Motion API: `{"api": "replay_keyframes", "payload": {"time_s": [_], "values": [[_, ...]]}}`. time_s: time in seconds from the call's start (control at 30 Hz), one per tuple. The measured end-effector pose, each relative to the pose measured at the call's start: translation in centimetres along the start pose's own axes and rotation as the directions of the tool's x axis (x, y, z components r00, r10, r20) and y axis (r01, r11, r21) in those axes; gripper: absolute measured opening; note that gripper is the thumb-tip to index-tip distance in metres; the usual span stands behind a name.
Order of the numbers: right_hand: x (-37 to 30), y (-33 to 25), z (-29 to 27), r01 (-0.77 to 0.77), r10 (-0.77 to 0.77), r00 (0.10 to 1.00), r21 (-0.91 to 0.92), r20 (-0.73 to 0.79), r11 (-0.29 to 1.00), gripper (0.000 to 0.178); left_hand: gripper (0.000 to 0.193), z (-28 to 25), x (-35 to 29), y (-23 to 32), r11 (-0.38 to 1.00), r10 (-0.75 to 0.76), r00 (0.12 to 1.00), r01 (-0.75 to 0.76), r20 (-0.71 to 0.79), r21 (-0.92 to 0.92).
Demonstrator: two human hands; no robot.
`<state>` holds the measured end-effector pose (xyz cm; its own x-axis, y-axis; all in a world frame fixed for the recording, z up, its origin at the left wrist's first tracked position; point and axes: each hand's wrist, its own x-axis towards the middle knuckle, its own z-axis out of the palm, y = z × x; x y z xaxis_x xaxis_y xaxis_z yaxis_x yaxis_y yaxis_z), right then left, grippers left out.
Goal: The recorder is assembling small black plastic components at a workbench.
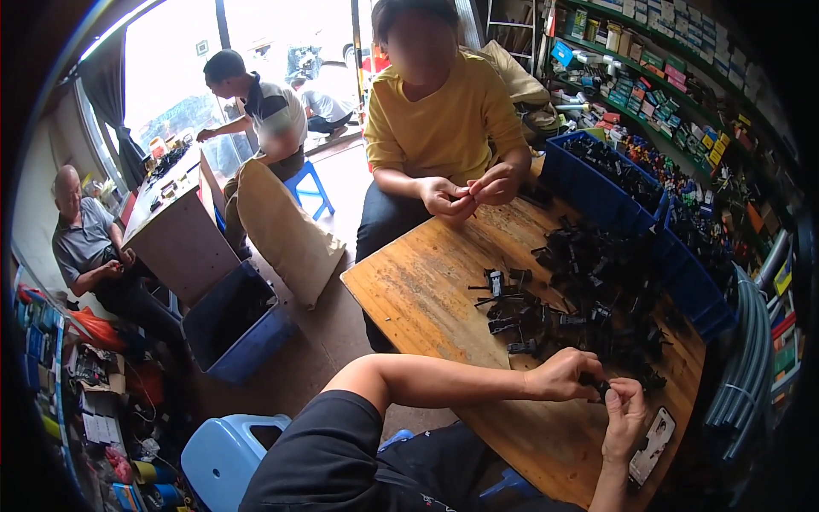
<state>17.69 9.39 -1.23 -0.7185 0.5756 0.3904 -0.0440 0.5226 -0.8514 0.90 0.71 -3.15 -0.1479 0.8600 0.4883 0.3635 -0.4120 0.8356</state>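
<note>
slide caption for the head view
Left hand and right hand hold a small black part over a wooden table beside piled black parts.

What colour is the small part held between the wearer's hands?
Black; the small part shows best in the head view, the only one.

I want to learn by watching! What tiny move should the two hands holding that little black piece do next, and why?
Maybe the left grip should hold the small black part steady while the right grip eases off a little, because both seem to pinch it and cover much of it.
</note>
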Motion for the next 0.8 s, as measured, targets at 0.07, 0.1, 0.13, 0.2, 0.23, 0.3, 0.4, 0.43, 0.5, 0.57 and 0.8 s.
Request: {"api": "replay_keyframes", "payload": {"time_s": [0.07, 0.1, 0.13, 0.2, 0.23, 0.3, 0.4, 0.43, 0.5, 0.57, 0.8], "values": [[0.1, 0.0, 0.1, -0.065, 0.066, 0.998, 0.125, 0.0, 0.99, 0.007, 0.024, 0.0, 0.0, 0.2, 0.996, 0.077, 0.996, -0.076, -0.034, 0.046], [0.2, 0.2, 0.3, -0.102, 0.1, 0.995, 0.247, 0.02, 0.964, 0.008, 0.023, 0.0, 0.0, 0.3, 0.984, 0.153, 0.986, -0.147, -0.066, 0.097], [0.2, 0.3, 0.4, -0.138, 0.131, 0.99, 0.364, 0.045, 0.921, 0.01, 0.023, 0.1, -0.1, 0.5, 0.985, 0.152, 0.986, -0.146, -0.066, 0.097], [0.4, -0.5, 0.9, -0.223, 0.207, 0.974, 0.477, 0.086, 0.85, 0.01, 0.024, 0.3, -0.3, 0.7, 0.962, 0.24, 0.963, -0.221, -0.119, 0.159], [0.4, -0.9, 1.1, -0.303, 0.276, 0.951, 0.576, 0.136, 0.759, 0.011, 0.024, 0.3, -0.5, 0.7, 0.963, 0.238, 0.964, -0.218, -0.121, 0.159], [0.2, 0.9, 0.4, -0.329, 0.273, 0.944, 0.626, 0.187, 0.707, 0.011, 0.024, 0.7, -0.6, 0.9, 0.895, 0.352, 0.93, -0.3, -0.108, 0.33], [-0.2, 3.0, 0.3, -0.386, 0.288, 0.921, 0.712, 0.262, 0.587, 0.01, 0.023, 1.4, -1.3, 1.1, 0.878, 0.352, 0.925, -0.274, -0.142, 0.393], [-0.3, 3.3, 0.3, -0.413, 0.31, 0.907, 0.746, 0.286, 0.523, 0.009, 0.022, 1.4, -1.4, 1.2, 0.867, 0.346, 0.928, -0.259, -0.14, 0.426], [-0.5, 3.0, 0.3, -0.383, 0.303, 0.92, 0.745, 0.25, 0.546, 0.008, 0.021, 1.4, -1.2, 1.3, 0.907, 0.303, 0.942, -0.238, -0.146, 0.349], [-0.3, 1.8, -0.1, -0.299, 0.261, 0.954, 0.568, 0.151, 0.767, 0.014, 0.021, 1.0, -0.2, 1.2, 0.979, 0.187, 0.972, -0.173, -0.14, 0.107], [1.0, -1.4, 0.9, 0.369, -0.324, 0.93, -0.465, 0.177, 0.805, 0.053, 0.013, -1.6, 0.3, 0.1, 0.656, -0.603, 0.792, 0.561, 0.096, -0.505]]}}
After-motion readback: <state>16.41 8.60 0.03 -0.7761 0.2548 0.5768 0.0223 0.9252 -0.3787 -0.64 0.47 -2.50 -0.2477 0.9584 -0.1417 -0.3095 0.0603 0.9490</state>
